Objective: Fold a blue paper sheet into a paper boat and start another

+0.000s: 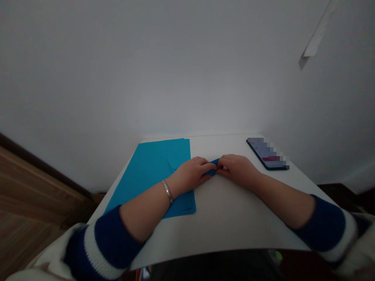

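Note:
My left hand (191, 173) and my right hand (238, 168) meet at the middle of a small white table (228, 210). Both pinch a small folded piece of blue paper (213, 167), most of it hidden under the fingers. The fingers of both hands are curled and pressed together on it. A silver bangle (167, 191) circles my left wrist. My left forearm lies across a stack of blue paper sheets (152, 168) on the left part of the table.
A dark phone (268, 154) with a lit screen lies at the table's far right corner. A white wall (175, 66) rises right behind the table. Wooden floor (26, 195) shows at the left.

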